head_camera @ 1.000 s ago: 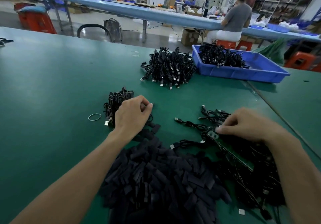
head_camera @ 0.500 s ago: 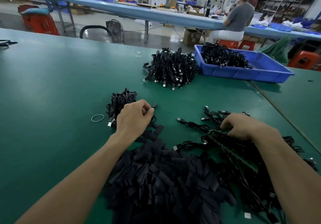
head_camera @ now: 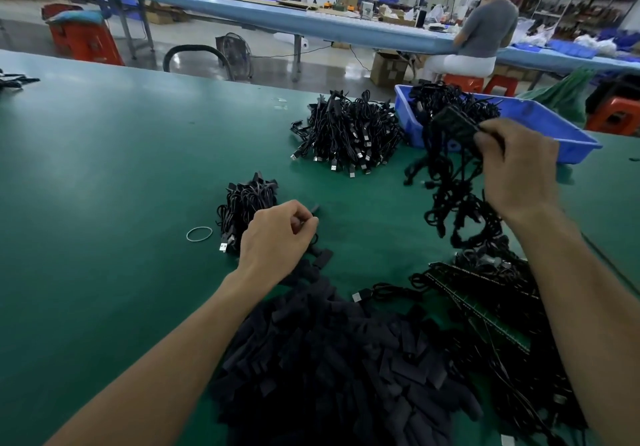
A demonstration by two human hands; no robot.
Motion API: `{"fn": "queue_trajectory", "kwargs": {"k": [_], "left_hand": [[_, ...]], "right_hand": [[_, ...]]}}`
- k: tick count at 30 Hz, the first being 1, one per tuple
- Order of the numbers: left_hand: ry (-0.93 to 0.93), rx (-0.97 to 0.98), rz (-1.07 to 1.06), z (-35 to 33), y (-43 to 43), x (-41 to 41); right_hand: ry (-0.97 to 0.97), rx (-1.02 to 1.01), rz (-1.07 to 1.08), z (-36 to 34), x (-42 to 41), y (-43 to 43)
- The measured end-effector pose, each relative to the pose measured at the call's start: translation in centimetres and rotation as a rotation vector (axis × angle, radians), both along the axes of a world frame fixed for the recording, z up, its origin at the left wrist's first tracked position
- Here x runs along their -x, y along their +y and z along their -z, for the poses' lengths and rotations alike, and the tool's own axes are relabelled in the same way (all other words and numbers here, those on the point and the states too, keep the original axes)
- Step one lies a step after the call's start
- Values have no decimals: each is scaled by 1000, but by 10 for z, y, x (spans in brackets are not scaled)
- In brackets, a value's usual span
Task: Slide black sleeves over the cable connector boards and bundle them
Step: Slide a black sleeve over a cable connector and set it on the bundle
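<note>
Aloft, right hand (head_camera: 517, 172) grip clamped on connector board (head_camera: 453, 126) (cables (head_camera: 453, 199) dangling below), left hand (head_camera: 277, 234) grip unclear

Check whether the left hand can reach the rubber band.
Probably yes: the rubber band lies uncovered on the table, close left of the left hand, with only the cable bundle partly between.

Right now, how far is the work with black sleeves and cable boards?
Looks done: a heap of bundled black cables, more in the blue plastic tray, and a small bundle beside the left hand. In hand: the right hand holds up a dark connector board with cables dangling; the left hand seems to pinch one black sleeve. Left: the pile of loose black sleeves and the tangle of bare cables.
</note>
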State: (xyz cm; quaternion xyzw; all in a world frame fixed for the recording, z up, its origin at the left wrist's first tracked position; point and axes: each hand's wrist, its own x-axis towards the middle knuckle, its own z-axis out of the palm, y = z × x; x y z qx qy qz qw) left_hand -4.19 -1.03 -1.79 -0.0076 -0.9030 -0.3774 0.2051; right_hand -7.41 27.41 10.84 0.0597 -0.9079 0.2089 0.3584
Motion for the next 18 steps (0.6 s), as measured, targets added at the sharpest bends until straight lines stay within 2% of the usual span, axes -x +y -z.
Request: {"fn": "queue_trajectory", "kwargs": {"k": [2,6,9,12,18], "left_hand": [[28,-68,50,-2,2,-1],[98,-244,221,-9,12,-3],[25,-350,337,-14,26,-1],[-53,-372,415,-16,43,3],[-71,-371,342,-9,59,10]], "right_hand": [[-3,-6,-95,-7,-2,-13],[-250,-101,-207,7,-1,-23],[-441,-145,-281,23,0,-22],[-580,-171,-331,33,0,-21],[-777,-212,-386,44,-5,-21]]}}
